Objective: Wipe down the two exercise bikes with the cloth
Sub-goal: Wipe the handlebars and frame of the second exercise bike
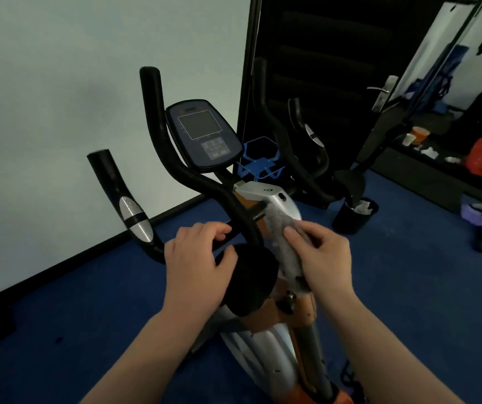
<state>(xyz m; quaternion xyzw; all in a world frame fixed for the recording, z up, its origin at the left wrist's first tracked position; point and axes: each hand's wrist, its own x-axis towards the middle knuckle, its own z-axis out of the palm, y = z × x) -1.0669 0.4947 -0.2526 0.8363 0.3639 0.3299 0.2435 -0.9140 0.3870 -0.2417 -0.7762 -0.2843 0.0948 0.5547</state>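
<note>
Nearest, the left hand curls round the black handlebar just left of the bike's post, probably to steady the exercise bike. To its right, the right hand pinches the grey cloth against the silver-and-orange post, seemingly to rub it clean.

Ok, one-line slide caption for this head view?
Right hand presses grey cloth on bike frame; left hand grips handlebar.
</note>
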